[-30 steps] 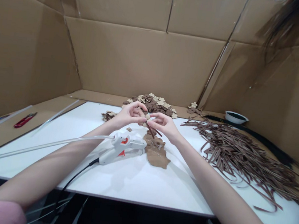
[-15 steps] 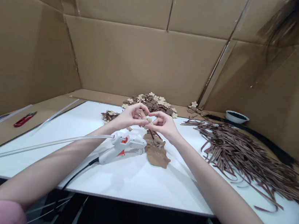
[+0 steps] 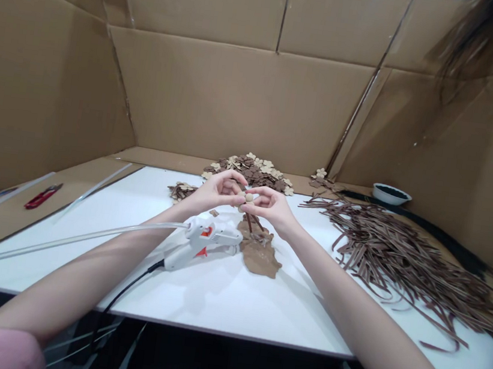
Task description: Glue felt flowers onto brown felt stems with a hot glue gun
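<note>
A small tan bead (image 3: 249,197) sits between the fingertips of both hands, raised a little above the white counter (image 3: 232,294), on the upper end of a thin brown strip (image 3: 249,217) that hangs down and forward from it. The left hand (image 3: 218,190) is pinched on the bead from one side and the right hand (image 3: 271,206) is closed on it and on the strip from the other side, so the two hands meet at this one point. The piece is tiny, and holding it from both sides probably keeps it steady; whether the bead is already fixed to the strip I cannot tell.

Just under the hands lies a flat brown patch (image 3: 260,253) of material on the counter. Beside it rests a white glue gun (image 3: 200,242), lying on its side near the left forearm, with a clear glue stick (image 3: 71,240) coming out of its back — near enough to be taken quickly.

Farther away, a heap of brown and tan flower cut-outs (image 3: 251,170) lies behind the hands, and a big pile of brown strips (image 3: 400,256) spreads to the right. A small white bowl (image 3: 391,194) stands at the far right, and a red cutter (image 3: 42,196) lies well apart on the left, on the cardboard.
</note>
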Demonstrator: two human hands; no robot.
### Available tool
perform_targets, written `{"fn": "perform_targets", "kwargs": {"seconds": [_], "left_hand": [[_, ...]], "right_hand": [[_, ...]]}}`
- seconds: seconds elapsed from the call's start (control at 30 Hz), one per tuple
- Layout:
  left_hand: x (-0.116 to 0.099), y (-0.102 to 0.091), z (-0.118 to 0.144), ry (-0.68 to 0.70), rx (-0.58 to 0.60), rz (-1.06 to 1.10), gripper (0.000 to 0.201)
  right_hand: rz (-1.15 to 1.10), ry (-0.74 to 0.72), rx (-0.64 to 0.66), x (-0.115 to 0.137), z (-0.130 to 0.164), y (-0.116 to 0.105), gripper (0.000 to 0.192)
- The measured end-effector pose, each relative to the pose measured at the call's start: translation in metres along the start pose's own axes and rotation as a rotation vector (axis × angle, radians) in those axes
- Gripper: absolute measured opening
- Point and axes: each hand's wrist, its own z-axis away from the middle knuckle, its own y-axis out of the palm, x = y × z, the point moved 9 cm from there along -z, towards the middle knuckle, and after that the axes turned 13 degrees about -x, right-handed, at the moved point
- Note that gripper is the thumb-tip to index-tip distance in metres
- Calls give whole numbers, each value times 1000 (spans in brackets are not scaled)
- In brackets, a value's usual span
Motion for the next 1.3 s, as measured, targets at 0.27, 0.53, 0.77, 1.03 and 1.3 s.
{"fn": "perform_targets", "kwargs": {"seconds": [0.27, 0.53, 0.77, 1.03, 1.3], "left_hand": [[0, -1, 0, 19, -18, -22, 42], [-1, 1, 1, 28, -11, -11, 40], [-4, 0, 0, 48, -26, -13, 39], [-6, -2, 0, 60, -31, -5, 39], [-6, 0, -1, 69, -19, -16, 38]], "right_hand": [[6, -4, 1, -1, 0, 0, 52], [-4, -2, -2, 0, 0, 1, 51], [5, -4, 0, 1, -1, 0, 51], [-20, 4, 33, 1, 0, 1, 52], [-15, 8, 34, 0, 0, 3, 48]]}}
